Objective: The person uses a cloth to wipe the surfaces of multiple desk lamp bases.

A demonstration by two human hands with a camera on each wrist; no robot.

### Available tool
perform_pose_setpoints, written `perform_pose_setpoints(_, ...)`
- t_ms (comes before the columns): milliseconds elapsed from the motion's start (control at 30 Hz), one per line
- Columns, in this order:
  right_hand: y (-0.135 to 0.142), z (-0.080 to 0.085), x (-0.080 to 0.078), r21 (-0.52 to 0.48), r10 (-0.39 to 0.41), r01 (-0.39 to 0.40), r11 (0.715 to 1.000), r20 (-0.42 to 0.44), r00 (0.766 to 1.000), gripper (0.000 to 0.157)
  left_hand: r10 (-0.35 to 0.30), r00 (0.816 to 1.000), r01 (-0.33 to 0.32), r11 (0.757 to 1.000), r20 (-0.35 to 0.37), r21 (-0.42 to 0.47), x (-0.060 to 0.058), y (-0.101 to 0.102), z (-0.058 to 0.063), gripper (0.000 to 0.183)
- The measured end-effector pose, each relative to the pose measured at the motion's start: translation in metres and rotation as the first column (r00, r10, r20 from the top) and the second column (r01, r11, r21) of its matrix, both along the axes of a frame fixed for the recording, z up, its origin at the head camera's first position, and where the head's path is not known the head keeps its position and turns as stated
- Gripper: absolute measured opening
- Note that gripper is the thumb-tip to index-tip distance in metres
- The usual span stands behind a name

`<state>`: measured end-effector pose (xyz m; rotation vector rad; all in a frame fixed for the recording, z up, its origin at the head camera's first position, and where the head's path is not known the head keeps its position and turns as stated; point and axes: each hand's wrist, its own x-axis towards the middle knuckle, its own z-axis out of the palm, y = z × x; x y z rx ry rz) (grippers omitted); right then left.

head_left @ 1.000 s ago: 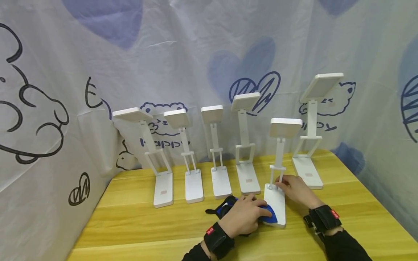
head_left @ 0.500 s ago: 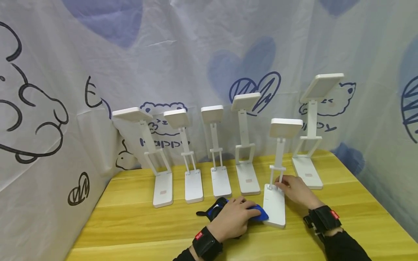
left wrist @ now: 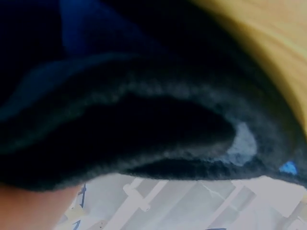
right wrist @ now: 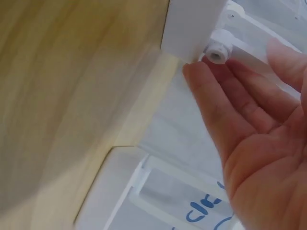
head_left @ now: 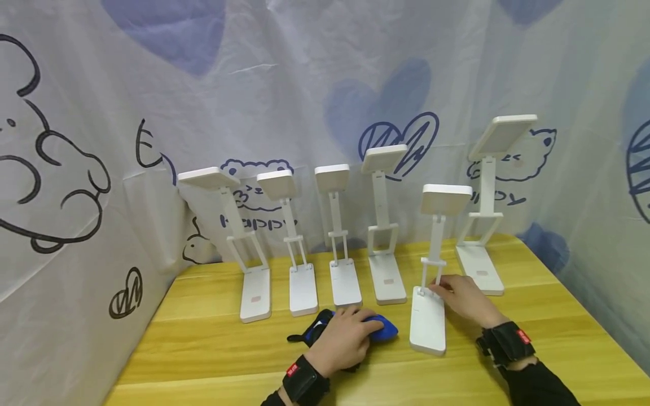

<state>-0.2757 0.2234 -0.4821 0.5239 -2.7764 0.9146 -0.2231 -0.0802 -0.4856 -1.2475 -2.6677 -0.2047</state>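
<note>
My left hand [head_left: 339, 341] rests over a blue and black cloth item [head_left: 383, 328] on the table, fingers bent around it. In the left wrist view, the dark item [left wrist: 158, 81] shows a fuzzy-edged, cuff-like opening; its exact kind is unclear. My right hand [head_left: 464, 299] touches the nearest white desk lamp [head_left: 428, 321] at its hinge. In the right wrist view, the fingers of my right hand [right wrist: 259, 120] are fairly straight, tips at the base [right wrist: 192, 28] corner; the thumb stands apart beside the lamp's leg [right wrist: 252, 50]. This lamp stands upright, its head raised.
Several similar white lamps stand unfolded along the back, from the leftmost lamp [head_left: 256, 296] to the far-right lamp [head_left: 481, 270]. The yellow wood-grain table [head_left: 203, 349] meets a printed white curtain [head_left: 284, 101] behind and at the sides. Another lamp's base [right wrist: 112, 187] shows below my right hand.
My left hand has slid left with the blue and black cloth item, off the near lamp's base and away from it. My right hand has stayed at the lamp's hinge.
</note>
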Motion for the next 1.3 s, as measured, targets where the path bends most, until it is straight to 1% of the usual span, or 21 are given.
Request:
perform_pose_setpoints(200, 0.0, 0.009, 0.008, 0.019, -0.095, 0.094, 0.995, 0.051, 0.994, 0.027, 0.049, 0.997, -0.048, 0.999, 0.061, -0.021, 0.002, -0.004, -0.001, 0.033)
perform_pose_setpoints(300, -0.001, 0.016, 0.013, 0.049, -0.113, 0.11, 0.993, 0.049, 0.992, 0.028, 0.06, 0.995, -0.058, 0.998, 0.083, -0.031, 0.001, -0.006, -0.001, 0.034)
perform_pose_setpoints(400, -0.005, 0.024, 0.018, 0.091, -0.117, 0.111, 0.99, 0.07, 0.991, 0.028, 0.066, 0.994, -0.063, 0.997, 0.087, -0.037, 0.0, -0.007, -0.001, 0.035)
perform_pose_setpoints(467, -0.009, 0.028, 0.02, 0.113, -0.081, 0.072, 0.991, 0.084, 0.993, 0.021, 0.064, 0.994, -0.061, 0.997, 0.087, -0.04, -0.002, -0.008, -0.001, 0.036)
perform_pose_setpoints(533, -0.014, 0.032, 0.022, 0.131, -0.021, 0.008, 0.991, 0.096, 0.995, 0.015, 0.061, 0.994, -0.057, 0.998, 0.09, -0.041, -0.003, -0.008, -0.002, 0.036)
perform_pose_setpoints(600, -0.02, 0.033, 0.025, 0.148, 0.036, -0.051, 0.988, 0.101, 0.994, 0.016, 0.058, 0.994, -0.055, 0.998, 0.091, -0.041, -0.004, -0.008, -0.002, 0.035)
perform_pose_setpoints(700, -0.029, 0.032, 0.029, 0.183, 0.09, -0.105, 0.977, 0.088, 0.992, 0.028, 0.058, 0.994, -0.055, 0.998, 0.093, -0.042, -0.004, -0.007, -0.002, 0.035)
perform_pose_setpoints(767, -0.035, 0.029, 0.033, 0.224, 0.097, -0.114, 0.968, 0.086, 0.992, 0.039, 0.059, 0.994, -0.055, 0.998, 0.091, -0.042, -0.004, -0.007, -0.002, 0.035)
perform_pose_setpoints(867, -0.043, 0.026, 0.039, 0.288, 0.137, -0.162, 0.944, 0.103, 0.985, 0.058, 0.062, 0.994, -0.058, 0.997, 0.094, -0.043, -0.004, -0.006, -0.002, 0.035)
perform_pose_setpoints(967, -0.049, 0.022, 0.045, 0.308, 0.17, -0.206, 0.929, 0.141, 0.975, 0.071, 0.063, 0.993, -0.059, 0.997, 0.1, -0.043, -0.004, -0.006, -0.002, 0.035)
perform_pose_setpoints(1033, -0.052, 0.02, 0.047, 0.311, 0.176, -0.215, 0.926, 0.148, 0.973, 0.075, 0.065, 0.993, -0.061, 0.997, 0.102, -0.041, -0.004, -0.006, -0.003, 0.035)
perform_pose_setpoints(1167, -0.055, 0.016, 0.051, 0.308, 0.157, -0.198, 0.931, 0.153, 0.976, 0.077, 0.066, 0.992, -0.062, 0.997, 0.104, -0.04, -0.004, -0.006, -0.005, 0.035)
perform_pose_setpoints(1233, -0.056, 0.015, 0.052, 0.302, 0.145, -0.188, 0.934, 0.159, 0.977, 0.075, 0.066, 0.992, -0.062, 0.997, 0.106, -0.041, -0.004, -0.006, -0.006, 0.036)
perform_pose_setpoints(1300, -0.056, 0.015, 0.053, 0.298, 0.137, -0.18, 0.937, 0.159, 0.978, 0.067, 0.066, 0.992, -0.062, 0.997, 0.105, -0.041, -0.004, -0.006, -0.006, 0.036)
